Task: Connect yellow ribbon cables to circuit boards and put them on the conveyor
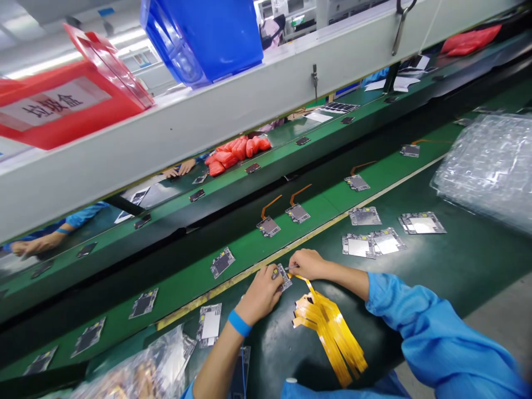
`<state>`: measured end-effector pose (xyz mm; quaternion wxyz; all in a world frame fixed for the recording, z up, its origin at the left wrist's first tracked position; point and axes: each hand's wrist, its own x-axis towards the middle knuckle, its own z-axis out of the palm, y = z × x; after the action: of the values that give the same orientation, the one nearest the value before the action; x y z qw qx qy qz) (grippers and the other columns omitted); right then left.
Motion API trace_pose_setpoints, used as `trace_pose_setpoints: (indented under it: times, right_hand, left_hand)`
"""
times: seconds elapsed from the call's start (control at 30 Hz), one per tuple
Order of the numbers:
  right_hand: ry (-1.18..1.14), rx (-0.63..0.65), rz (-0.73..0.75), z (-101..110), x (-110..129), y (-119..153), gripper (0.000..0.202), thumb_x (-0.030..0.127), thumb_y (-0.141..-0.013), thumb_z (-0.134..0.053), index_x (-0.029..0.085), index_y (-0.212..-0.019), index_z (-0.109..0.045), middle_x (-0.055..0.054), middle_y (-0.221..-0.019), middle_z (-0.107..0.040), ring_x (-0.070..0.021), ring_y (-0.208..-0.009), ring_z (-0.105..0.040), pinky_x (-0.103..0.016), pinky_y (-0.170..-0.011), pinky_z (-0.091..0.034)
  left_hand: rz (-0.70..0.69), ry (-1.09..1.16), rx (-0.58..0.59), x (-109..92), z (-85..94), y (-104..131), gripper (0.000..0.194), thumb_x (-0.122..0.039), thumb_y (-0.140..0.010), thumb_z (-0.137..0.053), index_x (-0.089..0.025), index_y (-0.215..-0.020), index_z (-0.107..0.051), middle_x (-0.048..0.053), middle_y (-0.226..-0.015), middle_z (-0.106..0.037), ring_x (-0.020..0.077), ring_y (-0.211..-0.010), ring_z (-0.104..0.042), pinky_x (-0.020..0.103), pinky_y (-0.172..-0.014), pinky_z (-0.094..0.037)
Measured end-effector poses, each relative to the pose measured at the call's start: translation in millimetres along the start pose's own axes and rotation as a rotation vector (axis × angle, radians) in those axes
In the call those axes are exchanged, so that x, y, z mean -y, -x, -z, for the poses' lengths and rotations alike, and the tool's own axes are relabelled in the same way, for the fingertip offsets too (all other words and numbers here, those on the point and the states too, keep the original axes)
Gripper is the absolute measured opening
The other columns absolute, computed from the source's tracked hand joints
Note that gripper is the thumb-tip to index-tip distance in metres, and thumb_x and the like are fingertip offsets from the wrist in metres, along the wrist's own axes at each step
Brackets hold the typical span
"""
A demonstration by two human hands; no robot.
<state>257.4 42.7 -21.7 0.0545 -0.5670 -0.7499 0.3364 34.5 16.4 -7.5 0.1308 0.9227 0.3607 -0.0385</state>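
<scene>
My left hand (261,292), a blue band round its wrist, is closed on a small circuit board (285,281) at the near edge of the belt. My right hand (308,264) pinches the end of a yellow flex cable (310,286) against the board's right side. Its fingertips partly hide the joint, so I cannot tell whether the cable is seated. Just below lies a fanned bundle of yellow flex cables (332,332) on the dark green bench. Circuit boards with white patches (387,241) lie to the right, and another such board (209,325) rests left of my left hand.
A green conveyor belt (245,252) carries several boards, some with orange cables. Clear plastic trays (490,166) are stacked at right; a plastic bag (137,368) lies at lower left. A shelf (199,119) with red and blue bins crosses above. Other people's hands (180,168) show beyond.
</scene>
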Motion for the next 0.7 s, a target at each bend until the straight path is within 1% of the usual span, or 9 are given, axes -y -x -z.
trace_pose_setpoints:
  times: [0.13,0.23,0.33,0.5,0.63,0.7]
  right_hand:
    - [0.034,0.076,-0.004,10.8,7.8,-4.9,0.017,0.027,-0.086,-0.071,0.03,-0.092,-0.086,-0.005,-0.096,-0.083,-0.0258,-0.095,-0.076,-0.028,-0.073,-0.049]
    - [0.074,0.1,0.002,15.5,12.2,-6.1,0.018,0.028,-0.086,-0.072,0.03,-0.096,-0.087,-0.006,-0.098,-0.082,-0.0259,-0.097,-0.076,-0.028,-0.076,-0.051]
    - [0.103,0.102,0.009,15.2,13.1,-6.2,0.019,0.028,-0.087,-0.071,0.03,-0.099,-0.086,-0.007,-0.1,-0.082,-0.0268,-0.099,-0.076,-0.029,-0.077,-0.051]
    - [0.112,0.082,0.011,10.1,11.3,-7.3,0.019,0.027,-0.086,-0.071,0.029,-0.097,-0.086,-0.007,-0.099,-0.082,-0.0272,-0.099,-0.076,-0.03,-0.077,-0.051]
    - [0.104,0.066,0.016,8.5,10.2,-6.3,0.018,0.027,-0.086,-0.072,0.029,-0.095,-0.086,-0.007,-0.099,-0.083,-0.0279,-0.098,-0.076,-0.03,-0.077,-0.051]
    - [0.101,0.064,0.028,9.5,8.8,-4.4,0.016,0.028,-0.086,-0.072,0.029,-0.095,-0.086,-0.007,-0.099,-0.083,-0.0276,-0.099,-0.076,-0.03,-0.077,-0.05]
  left_hand:
    - [0.006,-0.029,0.022,-2.0,0.7,-1.2,0.015,-0.017,-0.095,-0.061,-0.02,-0.109,-0.067,0.013,-0.136,-0.052,0.0293,-0.123,-0.052,0.048,-0.108,-0.05]
    - [-0.005,-0.039,0.023,-2.0,0.7,-1.6,0.028,-0.017,-0.096,-0.06,-0.022,-0.123,-0.066,0.014,-0.137,-0.052,0.0298,-0.123,-0.052,0.05,-0.108,-0.049]
    - [-0.02,-0.042,0.014,-1.1,0.9,-1.0,0.04,-0.017,-0.097,-0.059,-0.026,-0.135,-0.062,0.015,-0.138,-0.051,0.0306,-0.123,-0.052,0.051,-0.108,-0.049]
    - [-0.027,-0.058,0.039,-3.3,3.7,-1.4,0.05,-0.017,-0.096,-0.057,-0.032,-0.144,-0.057,0.014,-0.14,-0.05,0.0311,-0.121,-0.051,0.051,-0.107,-0.048]
    - [-0.027,-0.096,0.079,-7.2,6.2,-3.8,0.048,-0.017,-0.097,-0.055,-0.032,-0.143,-0.059,0.015,-0.138,-0.049,0.0307,-0.117,-0.051,0.05,-0.103,-0.049]
    - [-0.024,-0.097,0.079,-7.8,6.2,-4.7,0.047,-0.018,-0.097,-0.055,-0.033,-0.141,-0.061,0.014,-0.136,-0.05,0.0301,-0.115,-0.051,0.049,-0.103,-0.049]
